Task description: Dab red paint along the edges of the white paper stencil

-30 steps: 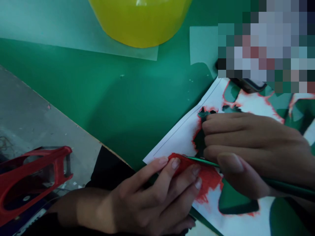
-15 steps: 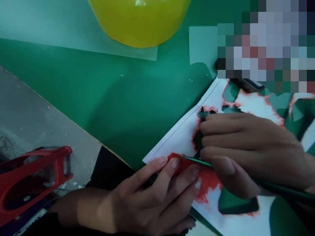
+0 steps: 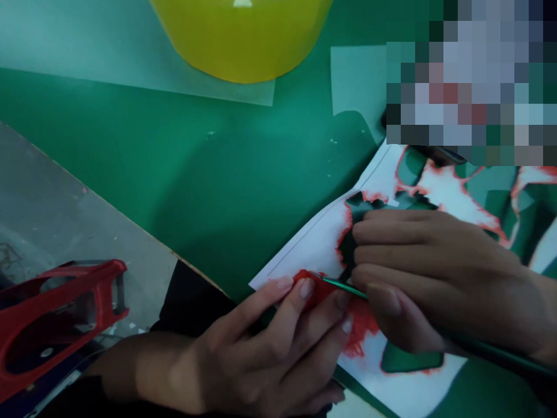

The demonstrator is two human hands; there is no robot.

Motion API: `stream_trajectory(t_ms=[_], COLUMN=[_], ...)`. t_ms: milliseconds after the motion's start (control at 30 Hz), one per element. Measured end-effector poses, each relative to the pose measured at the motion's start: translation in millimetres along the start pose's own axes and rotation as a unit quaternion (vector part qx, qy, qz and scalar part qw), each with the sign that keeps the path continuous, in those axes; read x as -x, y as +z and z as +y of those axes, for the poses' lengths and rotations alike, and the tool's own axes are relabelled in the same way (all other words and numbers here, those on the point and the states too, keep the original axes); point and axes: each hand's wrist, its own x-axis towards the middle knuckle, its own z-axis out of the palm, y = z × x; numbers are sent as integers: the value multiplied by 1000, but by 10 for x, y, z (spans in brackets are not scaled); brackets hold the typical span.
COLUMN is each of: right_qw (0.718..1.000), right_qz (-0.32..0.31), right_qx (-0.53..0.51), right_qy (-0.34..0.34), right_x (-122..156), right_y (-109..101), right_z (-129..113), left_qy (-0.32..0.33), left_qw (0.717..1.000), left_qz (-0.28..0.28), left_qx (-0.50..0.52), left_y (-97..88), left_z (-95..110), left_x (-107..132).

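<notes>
Grn tabletop (image 3: 130,139): L hand (image 3: 256,354) half-curled, holding red-edged paper (image 3: 313,238), R hand (image 3: 429,267) wrapped round grn tool (image 3: 346,287).

The paper (image 3: 311,247) is white, with a thin line along its far left edge and several irregular holes rimmed in ragged red. It stretches slantwise from the near middle to the far right. A red patch (image 3: 324,296) shows at its near left part; whether it is a separate piece cannot be told. The slim green tool (image 3: 348,288) points left, tip at the red.
</notes>
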Motion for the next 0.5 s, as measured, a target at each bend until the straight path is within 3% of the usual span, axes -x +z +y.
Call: stream_trajectory(t_ms=[500], right_qw=[1000], right_qz=[1], right_qx=[17], right_qy=[7], right_x=[48], right_y=[16], right_z=[16], left_qy=[-3], left_qw=[1000], left_qz=[-8], left_qx=[5], left_y=[-11], left_z=[-3], left_x=[-11])
